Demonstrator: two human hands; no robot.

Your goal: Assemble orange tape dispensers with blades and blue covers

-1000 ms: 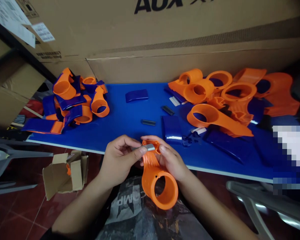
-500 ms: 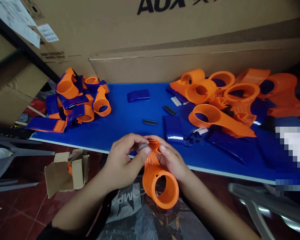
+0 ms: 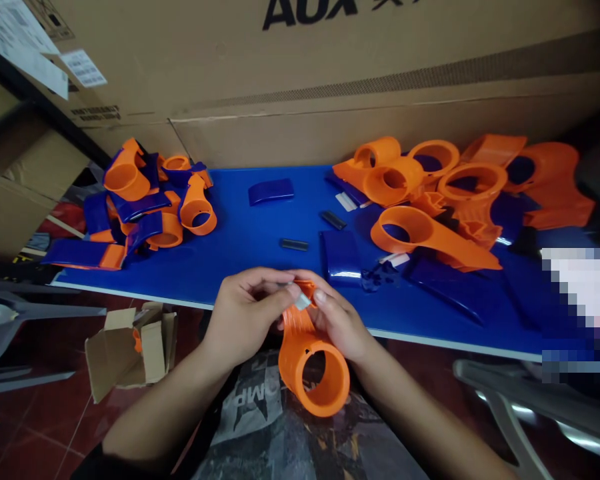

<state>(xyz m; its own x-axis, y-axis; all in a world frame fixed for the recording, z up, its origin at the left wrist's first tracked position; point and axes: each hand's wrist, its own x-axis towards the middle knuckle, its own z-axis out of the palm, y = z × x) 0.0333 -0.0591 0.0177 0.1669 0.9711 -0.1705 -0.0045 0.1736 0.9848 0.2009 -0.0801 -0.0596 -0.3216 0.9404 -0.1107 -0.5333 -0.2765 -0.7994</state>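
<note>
Over the table's near edge I hold an orange plastic tape dispenser body (image 3: 289,360), its round ring hanging toward me. My right hand (image 3: 345,327) is closed around its narrow upper end, with the thumb along the side. Pinched between thumb and fingers of my left hand (image 3: 245,317) is a small silvery-grey strip (image 3: 303,301), lying at the mouth of that upper end. The left fingertips are partly hidden behind the thumb. Just beyond my hands are a dark strip (image 3: 294,245) and a blue curved cover (image 3: 341,257).
Several orange and blue dispensers are heaped on the left (image 3: 143,200); more orange bodies (image 3: 405,230) are piled on the right. Another blue cover (image 3: 271,192) lies mid-table. A large cardboard box (image 3: 300,133) stands behind; an opened carton (image 3: 115,353) sits on the floor.
The silvery-grey strip has moved rightward, to the mouth of the orange body, and shows more beyond my left thumb. My right hand keeps its hold.
</note>
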